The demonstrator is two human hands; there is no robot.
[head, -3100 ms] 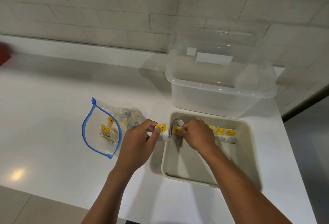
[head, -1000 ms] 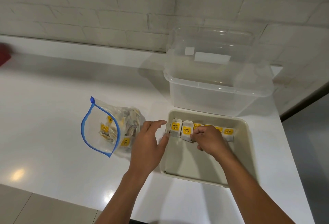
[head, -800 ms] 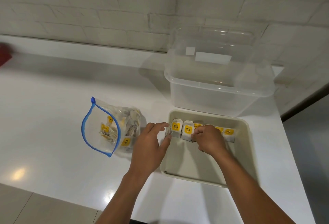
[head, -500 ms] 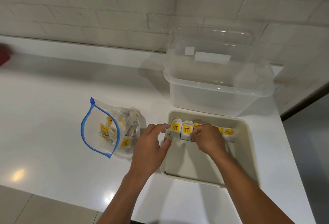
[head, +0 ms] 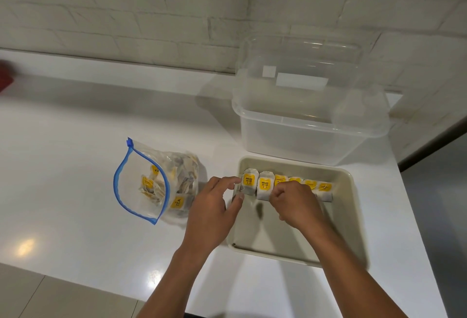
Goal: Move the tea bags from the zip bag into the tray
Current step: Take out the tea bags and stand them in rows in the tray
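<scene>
The open zip bag (head: 156, 183), clear with a blue zip strip, lies on the white counter with several tea bags inside. To its right is the beige tray (head: 353, 216). A row of yellow-tagged tea bags (head: 264, 186) stands along its far side. My left hand (head: 212, 214) reaches over the tray's left rim. Its index finger and thumb pinch the left edge of the leftmost tea bag (head: 249, 183). My right hand (head: 295, 204) is curled over the middle of the row and holds a tea bag there. Its fingertips are hidden.
A clear plastic storage box (head: 308, 125) stands right behind the tray, with its lid leaning against the white brick wall. A red object (head: 5, 80) shows at the far left edge. The counter's front edge runs below my forearms.
Three seconds ago both hands held tea bags at the tray's left end; those two now stand upright in the row. In the last second my left index finger closed onto the leftmost bag.
</scene>
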